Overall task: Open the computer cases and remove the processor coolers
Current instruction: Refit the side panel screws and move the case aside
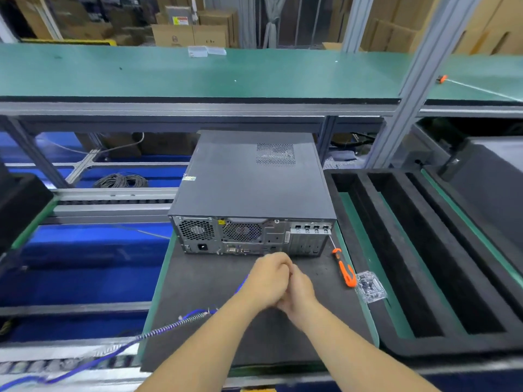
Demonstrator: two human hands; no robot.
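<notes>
Computer case is seen closed, lying flat on the dark tabletop mat, rear panel facing the person. Nearest, left hand and right hand are pressed together just before the case; grip state cannot be told. Orange screwdriver and clear plastic box are laid right of them.
</notes>
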